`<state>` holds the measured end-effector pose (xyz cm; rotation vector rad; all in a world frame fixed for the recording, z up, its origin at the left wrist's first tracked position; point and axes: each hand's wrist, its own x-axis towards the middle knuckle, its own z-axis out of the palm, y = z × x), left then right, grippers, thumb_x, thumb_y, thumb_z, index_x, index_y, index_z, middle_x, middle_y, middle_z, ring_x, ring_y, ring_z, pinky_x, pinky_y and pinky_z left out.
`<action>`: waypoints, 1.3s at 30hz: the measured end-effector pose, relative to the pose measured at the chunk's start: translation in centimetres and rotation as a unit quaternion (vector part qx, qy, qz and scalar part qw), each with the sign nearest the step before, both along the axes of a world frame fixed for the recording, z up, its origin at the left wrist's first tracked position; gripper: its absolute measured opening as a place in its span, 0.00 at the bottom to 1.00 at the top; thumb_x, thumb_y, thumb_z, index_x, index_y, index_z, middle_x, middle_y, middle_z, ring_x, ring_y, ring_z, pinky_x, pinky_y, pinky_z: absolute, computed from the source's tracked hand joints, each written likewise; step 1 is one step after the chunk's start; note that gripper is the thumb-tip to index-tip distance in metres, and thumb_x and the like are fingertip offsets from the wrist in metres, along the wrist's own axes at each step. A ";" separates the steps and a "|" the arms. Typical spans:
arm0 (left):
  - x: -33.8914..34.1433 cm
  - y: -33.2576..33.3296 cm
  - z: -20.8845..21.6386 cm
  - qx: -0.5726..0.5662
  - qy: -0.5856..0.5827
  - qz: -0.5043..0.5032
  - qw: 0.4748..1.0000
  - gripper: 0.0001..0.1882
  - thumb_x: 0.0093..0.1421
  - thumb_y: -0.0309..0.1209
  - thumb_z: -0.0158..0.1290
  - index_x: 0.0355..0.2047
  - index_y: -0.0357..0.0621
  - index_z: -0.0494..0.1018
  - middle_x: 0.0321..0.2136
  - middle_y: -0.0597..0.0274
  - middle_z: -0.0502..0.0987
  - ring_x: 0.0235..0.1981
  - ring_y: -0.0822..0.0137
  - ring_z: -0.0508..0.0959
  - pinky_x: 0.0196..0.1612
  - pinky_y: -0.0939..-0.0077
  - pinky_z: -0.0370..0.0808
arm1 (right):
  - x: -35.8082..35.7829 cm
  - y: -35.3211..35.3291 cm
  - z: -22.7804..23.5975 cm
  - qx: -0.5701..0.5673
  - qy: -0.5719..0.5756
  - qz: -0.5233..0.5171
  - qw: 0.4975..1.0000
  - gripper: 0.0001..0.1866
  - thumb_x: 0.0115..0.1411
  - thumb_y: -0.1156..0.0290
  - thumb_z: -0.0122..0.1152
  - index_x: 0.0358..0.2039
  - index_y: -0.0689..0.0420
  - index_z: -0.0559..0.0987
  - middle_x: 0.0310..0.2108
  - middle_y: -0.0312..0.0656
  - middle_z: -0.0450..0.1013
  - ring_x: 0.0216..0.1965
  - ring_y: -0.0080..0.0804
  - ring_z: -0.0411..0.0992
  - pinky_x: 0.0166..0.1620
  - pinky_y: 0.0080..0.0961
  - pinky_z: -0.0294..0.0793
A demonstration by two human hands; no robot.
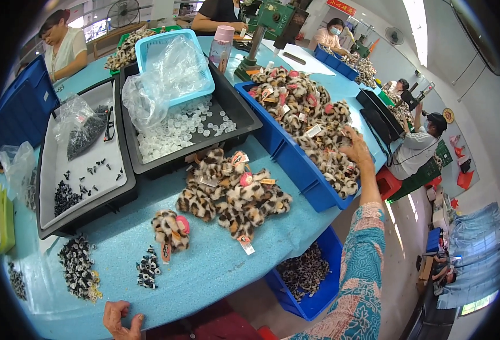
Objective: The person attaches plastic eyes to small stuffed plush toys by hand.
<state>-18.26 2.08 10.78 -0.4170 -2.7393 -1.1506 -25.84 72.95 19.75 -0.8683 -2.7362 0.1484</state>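
Many leopard-spotted plush pieces (295, 107) lie beneath the right hand (356, 148), fingers apart. Beyond the half-curled, open left hand (122, 322) sit black-and-white plastic fittings (148, 270).

One left hand (122, 322), one right hand (358, 148), one blue table (218, 289)
Two near black trays (238, 105), one light-blue basket (194, 98), one pink-capped bottle (220, 50), three tabletop fastener piles (80, 267), one lone spotted plush (168, 229); heaped plushes (298, 105) are uncountable.

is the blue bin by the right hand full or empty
Full: spotted plush toys heap above the rim of the blue bin, under the right hand.
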 end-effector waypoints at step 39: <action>-0.2 -0.1 0.3 0.086 0.052 -0.058 0.993 0.15 0.38 0.24 0.61 0.30 0.40 0.72 0.22 0.59 0.70 0.24 0.63 0.70 0.27 0.73 0.69 | 1.2 -38.9 -0.7 -0.182 0.056 0.438 0.879 0.17 0.45 0.69 0.66 0.36 0.58 0.75 0.36 0.46 0.72 0.35 0.42 0.71 0.40 0.34 0.71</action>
